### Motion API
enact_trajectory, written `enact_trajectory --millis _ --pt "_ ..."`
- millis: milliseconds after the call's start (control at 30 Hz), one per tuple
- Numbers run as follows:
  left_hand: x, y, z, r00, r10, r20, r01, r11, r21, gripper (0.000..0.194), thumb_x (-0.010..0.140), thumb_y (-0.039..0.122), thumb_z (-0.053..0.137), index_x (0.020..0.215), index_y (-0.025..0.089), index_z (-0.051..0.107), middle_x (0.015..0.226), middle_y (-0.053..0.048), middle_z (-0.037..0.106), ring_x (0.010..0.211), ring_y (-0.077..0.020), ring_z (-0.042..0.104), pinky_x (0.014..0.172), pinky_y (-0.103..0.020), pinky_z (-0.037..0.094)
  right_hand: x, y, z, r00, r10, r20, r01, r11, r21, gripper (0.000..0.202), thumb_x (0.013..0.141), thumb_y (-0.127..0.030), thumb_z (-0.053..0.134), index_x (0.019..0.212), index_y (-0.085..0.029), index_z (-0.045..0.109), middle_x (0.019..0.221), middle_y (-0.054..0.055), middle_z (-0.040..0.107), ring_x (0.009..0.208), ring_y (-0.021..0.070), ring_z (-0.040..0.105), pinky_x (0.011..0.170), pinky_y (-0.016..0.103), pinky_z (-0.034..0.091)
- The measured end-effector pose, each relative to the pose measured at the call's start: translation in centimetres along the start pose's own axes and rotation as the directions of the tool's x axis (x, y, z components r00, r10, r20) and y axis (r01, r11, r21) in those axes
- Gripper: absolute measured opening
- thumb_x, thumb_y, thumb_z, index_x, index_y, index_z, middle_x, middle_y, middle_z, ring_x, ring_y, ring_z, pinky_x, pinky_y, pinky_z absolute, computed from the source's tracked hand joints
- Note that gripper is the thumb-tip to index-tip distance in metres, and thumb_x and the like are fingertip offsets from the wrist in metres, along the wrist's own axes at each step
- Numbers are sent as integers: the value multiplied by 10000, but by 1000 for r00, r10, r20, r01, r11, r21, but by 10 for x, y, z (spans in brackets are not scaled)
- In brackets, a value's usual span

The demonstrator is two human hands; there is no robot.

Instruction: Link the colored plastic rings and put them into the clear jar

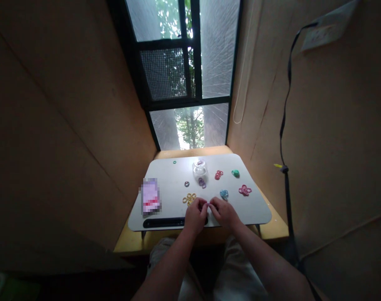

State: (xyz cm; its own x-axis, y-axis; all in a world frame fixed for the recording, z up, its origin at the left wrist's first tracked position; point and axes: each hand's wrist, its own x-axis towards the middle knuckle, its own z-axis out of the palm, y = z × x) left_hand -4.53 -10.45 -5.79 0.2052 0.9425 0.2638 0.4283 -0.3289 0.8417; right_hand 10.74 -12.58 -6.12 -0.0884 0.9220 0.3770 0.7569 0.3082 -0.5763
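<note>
Near the front edge of the white lap table (168,192), my left hand (195,214) and my right hand (224,213) meet fingertip to fingertip. Both are closed in a pinch on a small purple hair tie (208,204), mostly covered by the fingers. Just behind my left hand lies a group of yellow hair ties (189,199). A light-blue bunch (223,194) sits behind my right hand. Farther back are a purple bunch (202,182) and a single dark ring (187,184), with a clear jar (200,169) beyond them.
Red (218,174), green (236,173) and pink hair ties (245,190) lie on the right side. One green ring (174,162) is at the back. A blurred purple packet (150,196) lies left. A black slot (163,222) runs along the front; a cord (286,167) hangs right.
</note>
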Motion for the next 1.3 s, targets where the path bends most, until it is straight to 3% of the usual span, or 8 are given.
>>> enact_trajectory --millis 467,733,1300 --pt "0 1 -1 1000 -11 7 12 999 -37 174 865 337 529 889 192 622 775 -10 663 699 -137 603 672 -260 448 2 0 0 1000 -7 14 7 1000 2 157 912 -256 447 848 -211 582 760 15 641 705 154 583 644 244 365" --pt "2 -1 -3 998 21 51 -25 998 64 184 869 321 519 852 194 650 785 -22 664 740 -153 596 694 -272 427 1 0 0 1000 27 3 -27 999 -25 143 912 -259 447 861 -222 576 773 15 638 713 162 574 651 251 356" --pt "1 -1 -5 989 36 145 -49 994 94 154 875 295 507 843 191 616 779 -21 650 714 -150 578 655 -265 392 3 5 0 996 67 -58 -59 990 132 132 880 -241 456 806 -223 565 723 -1 603 693 158 556 666 251 393"
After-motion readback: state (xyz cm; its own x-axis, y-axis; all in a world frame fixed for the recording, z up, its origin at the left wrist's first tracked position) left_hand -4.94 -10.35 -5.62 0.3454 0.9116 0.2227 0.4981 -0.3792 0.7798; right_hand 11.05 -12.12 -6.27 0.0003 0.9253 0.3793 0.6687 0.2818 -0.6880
